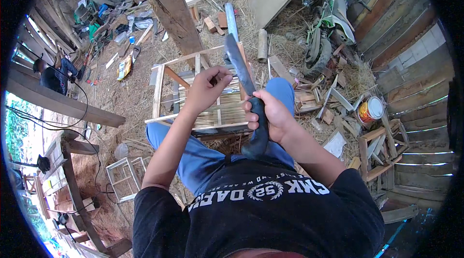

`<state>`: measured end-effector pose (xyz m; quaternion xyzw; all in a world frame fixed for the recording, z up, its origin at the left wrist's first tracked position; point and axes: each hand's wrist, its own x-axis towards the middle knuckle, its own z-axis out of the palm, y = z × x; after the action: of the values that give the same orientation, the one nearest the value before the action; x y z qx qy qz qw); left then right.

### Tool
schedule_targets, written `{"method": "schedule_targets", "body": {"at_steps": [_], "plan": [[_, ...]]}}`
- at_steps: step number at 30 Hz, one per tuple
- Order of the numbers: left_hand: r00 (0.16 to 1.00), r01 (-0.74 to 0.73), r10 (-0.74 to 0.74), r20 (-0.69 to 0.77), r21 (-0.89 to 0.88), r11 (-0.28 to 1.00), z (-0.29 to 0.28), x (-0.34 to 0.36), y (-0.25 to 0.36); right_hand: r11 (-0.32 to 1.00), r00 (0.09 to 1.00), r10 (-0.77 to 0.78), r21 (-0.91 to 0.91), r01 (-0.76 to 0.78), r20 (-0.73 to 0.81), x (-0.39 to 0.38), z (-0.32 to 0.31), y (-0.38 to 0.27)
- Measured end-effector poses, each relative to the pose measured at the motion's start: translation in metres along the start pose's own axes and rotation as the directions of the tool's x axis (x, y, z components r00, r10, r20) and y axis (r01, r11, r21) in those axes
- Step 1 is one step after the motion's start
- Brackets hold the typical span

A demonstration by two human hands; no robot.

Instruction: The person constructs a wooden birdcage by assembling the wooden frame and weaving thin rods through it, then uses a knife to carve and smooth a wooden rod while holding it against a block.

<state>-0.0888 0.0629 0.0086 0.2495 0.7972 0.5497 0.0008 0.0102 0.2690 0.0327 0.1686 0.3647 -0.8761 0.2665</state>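
My right hand (273, 113) is wrapped round the dark handle of a machete (238, 62), held in front of my body. Its broad grey blade points up and away, slightly to the left. Beside the blade, my left hand (211, 88) is raised with thumb and fingers curled together; what they pinch, if anything, is too small to make out. Beneath both hands, between my knees, lies a light wooden frame (157, 91) with crossbars. Many thin pale sticks (220, 110) lie side by side within it, partly hidden by my left hand and forearm.
A wooden post (171, 9) stands just beyond the frame. Wood scraps and straw litter the ground. A motorbike (326, 35) and a paint bucket (370, 110) are to the right. Another person (54, 78) sits far left, past a beam (63, 97). A small frame (126, 176) lies lower left.
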Motion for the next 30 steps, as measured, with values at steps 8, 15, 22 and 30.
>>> {"method": "schedule_targets", "body": {"at_steps": [8,15,22,30], "plan": [[1.000,-0.002,-0.001,-0.026,-0.109,0.994,0.002,-0.002,-0.002,1.000,0.999,0.020,0.004,-0.020,-0.028,0.004,0.006,0.003],[1.000,-0.009,0.008,-0.008,-0.137,0.991,0.002,0.000,-0.003,0.999,0.997,0.033,0.036,-0.031,-0.074,0.009,0.017,0.005],[0.998,0.057,-0.056,0.017,-0.104,0.993,-0.001,0.001,-0.003,0.994,0.996,0.083,0.069,-0.081,-0.025,0.014,0.021,0.002],[0.999,0.034,-0.032,0.027,-0.078,0.996,0.000,0.003,-0.007,0.982,0.986,0.165,0.088,-0.167,0.034,0.021,0.016,-0.002]]}}
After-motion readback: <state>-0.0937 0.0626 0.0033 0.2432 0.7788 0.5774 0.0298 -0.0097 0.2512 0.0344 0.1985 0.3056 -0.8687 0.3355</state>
